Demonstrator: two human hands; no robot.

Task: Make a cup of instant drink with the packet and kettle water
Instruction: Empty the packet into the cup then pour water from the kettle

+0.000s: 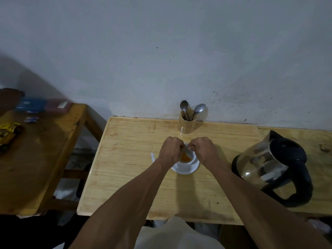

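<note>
Fingers of both hands, left (168, 150) and right (203, 150), pinch the packet (186, 147) directly over the cup (186, 159) beneath them, so orange powder drops inside; kettle (273, 166) waits rightward.

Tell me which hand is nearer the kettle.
Right. The right hand is over the cup, on the side facing the kettle, with bare table between them. The left hand is on the cup's far side, farther from the kettle.
</note>
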